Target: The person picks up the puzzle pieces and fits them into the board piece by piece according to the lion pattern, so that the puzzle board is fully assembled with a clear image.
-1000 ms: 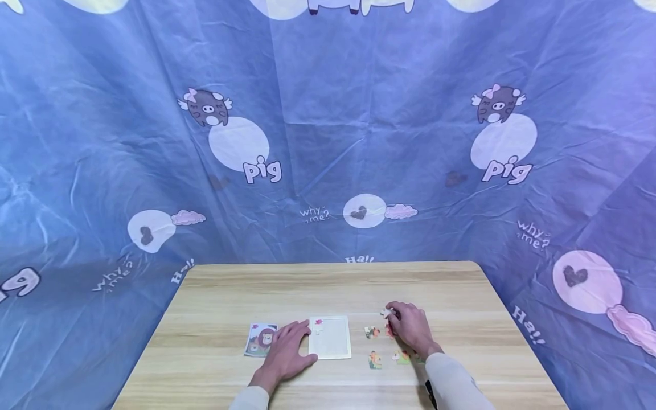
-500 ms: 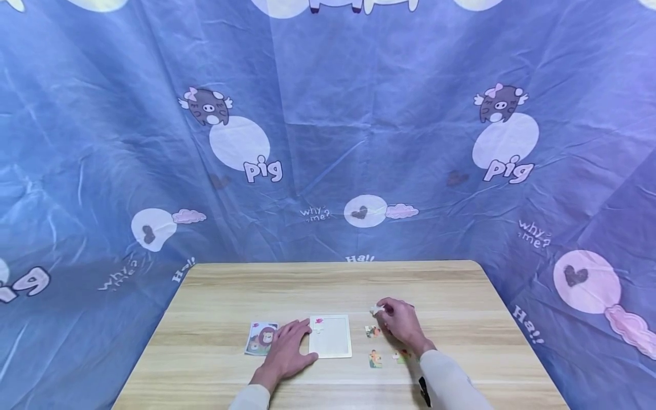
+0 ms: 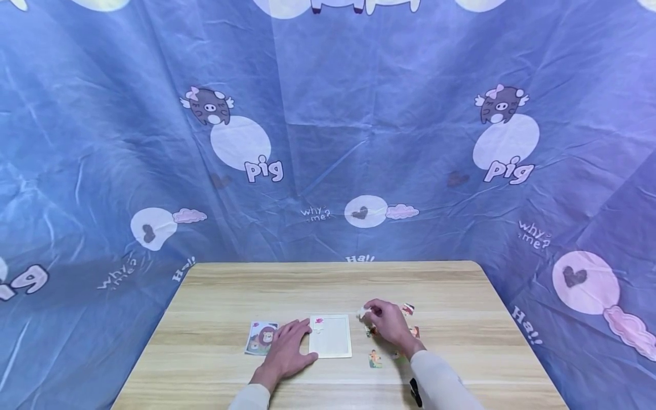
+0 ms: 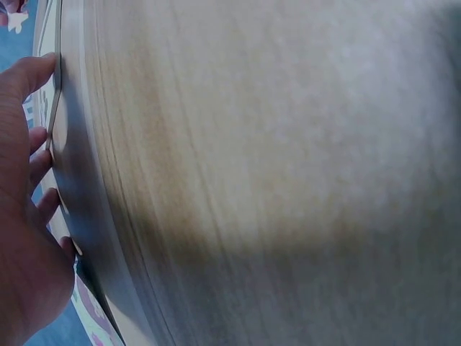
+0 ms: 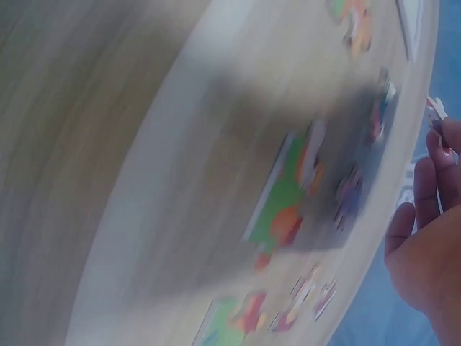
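Right grip (image 3: 392, 326) pinches pale knobbed jigsaw piece (image 3: 362, 313); carry level to square white tray (image 3: 335, 343) leftward (left grip (image 3: 288, 352) uncurled).

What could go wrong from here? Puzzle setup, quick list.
1. The right hand holds the puzzle piece only by the fingertips, so it might slip.
2. Loose pieces lie below and around that hand; a low move could nudge them.
3. The placed piece sits alone in a corner of the tray; a bump might shift it.
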The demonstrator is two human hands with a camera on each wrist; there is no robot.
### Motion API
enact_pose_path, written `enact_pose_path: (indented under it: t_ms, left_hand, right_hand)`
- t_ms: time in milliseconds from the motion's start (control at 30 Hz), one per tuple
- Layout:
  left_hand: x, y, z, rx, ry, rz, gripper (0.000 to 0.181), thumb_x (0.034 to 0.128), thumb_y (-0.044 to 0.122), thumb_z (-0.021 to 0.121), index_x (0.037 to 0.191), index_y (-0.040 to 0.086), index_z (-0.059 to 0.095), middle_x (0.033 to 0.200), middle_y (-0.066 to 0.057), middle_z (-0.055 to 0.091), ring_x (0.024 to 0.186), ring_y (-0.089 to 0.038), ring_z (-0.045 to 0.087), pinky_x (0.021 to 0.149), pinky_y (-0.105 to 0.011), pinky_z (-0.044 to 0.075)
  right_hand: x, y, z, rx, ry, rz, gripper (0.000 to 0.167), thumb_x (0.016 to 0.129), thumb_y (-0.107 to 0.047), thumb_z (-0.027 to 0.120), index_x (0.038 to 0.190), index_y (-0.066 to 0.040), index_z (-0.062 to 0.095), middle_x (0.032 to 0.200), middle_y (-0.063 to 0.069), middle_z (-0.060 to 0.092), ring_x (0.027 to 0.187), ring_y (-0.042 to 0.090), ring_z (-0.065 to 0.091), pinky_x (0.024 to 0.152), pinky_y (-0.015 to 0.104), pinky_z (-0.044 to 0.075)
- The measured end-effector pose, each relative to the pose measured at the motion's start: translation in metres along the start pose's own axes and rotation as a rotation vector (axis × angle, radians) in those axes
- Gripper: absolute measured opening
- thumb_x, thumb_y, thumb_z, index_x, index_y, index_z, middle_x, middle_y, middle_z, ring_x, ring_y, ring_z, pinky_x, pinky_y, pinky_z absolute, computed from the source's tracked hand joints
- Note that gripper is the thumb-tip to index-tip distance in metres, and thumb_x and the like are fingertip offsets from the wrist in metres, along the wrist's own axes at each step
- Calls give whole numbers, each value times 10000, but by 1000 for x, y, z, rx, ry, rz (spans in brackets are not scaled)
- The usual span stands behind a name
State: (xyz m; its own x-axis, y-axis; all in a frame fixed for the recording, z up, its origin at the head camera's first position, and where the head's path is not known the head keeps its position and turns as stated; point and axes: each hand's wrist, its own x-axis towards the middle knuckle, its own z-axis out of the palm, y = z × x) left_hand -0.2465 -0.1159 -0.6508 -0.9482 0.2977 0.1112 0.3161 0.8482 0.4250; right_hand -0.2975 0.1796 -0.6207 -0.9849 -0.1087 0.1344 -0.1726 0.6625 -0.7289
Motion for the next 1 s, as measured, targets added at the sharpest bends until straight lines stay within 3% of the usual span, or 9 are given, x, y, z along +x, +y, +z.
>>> enact_pose_path:
  t_ms: [400,1000]
  left_hand:
    - [-1,-1,1,-9,-9,-11,576,746,540,688,1215,217,600,1485,31,474,1374,-271,403,1125,-538,265]
    - [-2,-2,1,7,-14,-10,577,749,547,680,1216,218,601,1484,37,476,1370,-268,406,1118,-539,274]
  right_hand:
    - [1,-13,20,32,-70,-63,163,851,-135,706,1014,-139,695,758,-73,616,650,38,534,589,185,482]
    - [0,-28,45,15,-104,-103,128,861,-150,694,989,-146,705,713,-102,590,654,29,520,633,181,454]
